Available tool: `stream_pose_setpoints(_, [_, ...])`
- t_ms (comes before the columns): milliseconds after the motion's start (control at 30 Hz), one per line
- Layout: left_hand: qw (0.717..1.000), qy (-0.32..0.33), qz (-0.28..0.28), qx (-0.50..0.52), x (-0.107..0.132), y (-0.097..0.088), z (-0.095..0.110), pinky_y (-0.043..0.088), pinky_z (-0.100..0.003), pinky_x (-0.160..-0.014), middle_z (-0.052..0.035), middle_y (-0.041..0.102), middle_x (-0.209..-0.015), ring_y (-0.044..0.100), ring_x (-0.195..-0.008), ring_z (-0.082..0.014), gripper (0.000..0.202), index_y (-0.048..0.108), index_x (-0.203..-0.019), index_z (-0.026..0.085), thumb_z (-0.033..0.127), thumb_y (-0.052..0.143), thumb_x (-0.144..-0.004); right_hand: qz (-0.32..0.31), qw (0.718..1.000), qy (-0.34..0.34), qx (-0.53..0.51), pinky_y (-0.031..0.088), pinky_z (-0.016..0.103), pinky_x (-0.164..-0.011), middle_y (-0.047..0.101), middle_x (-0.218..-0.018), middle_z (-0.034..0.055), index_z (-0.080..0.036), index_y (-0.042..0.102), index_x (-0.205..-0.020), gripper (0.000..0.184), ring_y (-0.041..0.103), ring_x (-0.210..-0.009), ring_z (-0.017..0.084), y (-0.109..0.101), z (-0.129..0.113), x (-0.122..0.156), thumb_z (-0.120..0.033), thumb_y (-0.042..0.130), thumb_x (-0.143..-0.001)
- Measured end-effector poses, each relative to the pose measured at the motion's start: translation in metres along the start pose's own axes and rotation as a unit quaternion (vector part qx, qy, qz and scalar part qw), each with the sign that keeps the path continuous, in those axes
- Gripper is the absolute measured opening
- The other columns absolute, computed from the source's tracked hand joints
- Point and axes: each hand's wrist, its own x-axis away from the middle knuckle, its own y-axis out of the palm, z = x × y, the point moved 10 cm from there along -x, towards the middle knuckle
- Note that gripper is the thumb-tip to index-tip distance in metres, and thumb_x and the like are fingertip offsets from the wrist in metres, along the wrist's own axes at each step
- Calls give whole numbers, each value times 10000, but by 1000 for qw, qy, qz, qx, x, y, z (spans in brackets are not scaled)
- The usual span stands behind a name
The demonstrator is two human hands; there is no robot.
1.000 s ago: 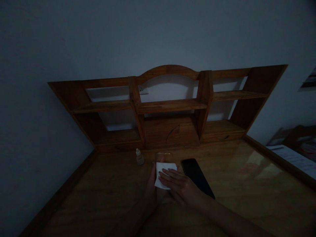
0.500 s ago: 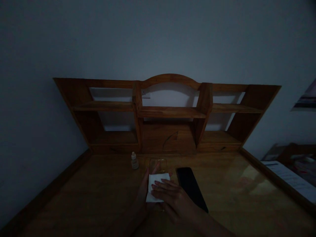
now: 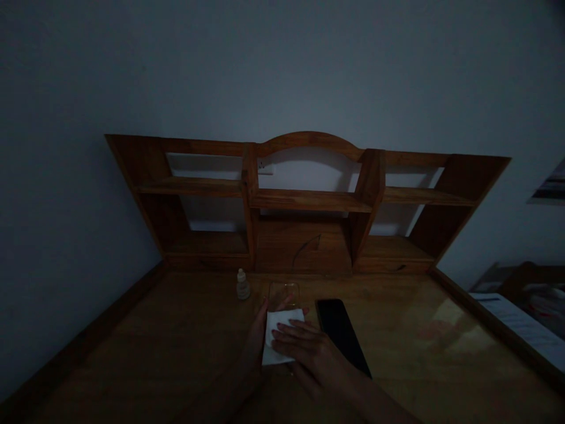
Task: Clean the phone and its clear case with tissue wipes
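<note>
A clear phone case (image 3: 285, 288) lies in my left hand (image 3: 257, 335), whose fingers wrap round it from below and the side. Over the lower part of the case is a folded white tissue (image 3: 276, 350). My right hand (image 3: 311, 350) presses that tissue against the case with its fingers laid flat across it. Just right of my hands, a dark phone (image 3: 342, 333) rests on the desk. A small bottle with a pale cap (image 3: 242, 287) stands upright beyond my left hand. The case's lower end is mostly hidden.
The wooden desk (image 3: 176, 347) backs onto a wooden shelf unit (image 3: 311, 200) against the wall. Raised edges run along both sides of the desk. Outside the right edge lie printed papers (image 3: 516, 321). The room is dim.
The camera view has shifted and tilted slightly. Both hands keep nearly the same place, with the tissue still pressed on the phone case.
</note>
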Motion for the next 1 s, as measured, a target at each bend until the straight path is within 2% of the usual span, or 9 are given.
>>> stream_pose_setpoints(133, [1000,0,27,-11,0,-6,0,509,-450,-946,-182,737,-1039,714,-968,-297,682,509,-1383,93,593,344,-951,10,1000,-6,5,295,414,-1201,522,-1465,45,-215,494,-1418,540,446,-1383,175,0,0,0,-108,503,-888])
stream_pose_setpoints(333, [999,-20,21,-23,6,6,0,508,-441,-925,-177,732,-1060,715,-968,-296,697,457,-1425,114,602,274,-963,13,1000,0,4,291,412,-1204,526,-1463,33,-224,503,-1408,528,439,-1387,173,-1,-1,0,-115,514,-892])
stream_pose_setpoints(533, [999,-31,14,3,6,2,-4,487,-463,-959,-200,702,-1141,698,-1013,-315,756,382,-1477,141,655,339,-924,0,1000,5,-15,276,407,-1208,535,-1456,34,-231,518,-1398,506,453,-1376,168,-5,-4,1,-120,511,-904])
stream_pose_setpoints(667, [999,-29,11,8,8,2,-4,496,-441,-949,-195,686,-1174,688,-1038,-323,793,361,-1490,149,668,422,-893,-6,999,5,-37,250,426,-1215,533,-1457,34,-241,524,-1392,520,451,-1378,173,-7,-6,1,-96,506,-893])
stream_pose_setpoints(867, [998,-47,-2,30,16,13,-5,537,-400,-836,-188,659,-1219,710,-948,-296,812,304,-1519,202,670,463,-875,-21,994,0,-105,274,395,-1204,574,-1418,26,-251,570,-1333,462,490,-1345,163,-8,-21,-4,-70,490,-915])
stream_pose_setpoints(1000, [999,-46,3,28,17,13,-6,537,-377,-810,-164,669,-1211,707,-929,-284,784,356,-1503,201,669,454,-882,-1,992,-1,-128,315,381,-1180,602,-1388,30,-241,592,-1304,416,515,-1320,163,-10,-24,-3,-78,473,-941])
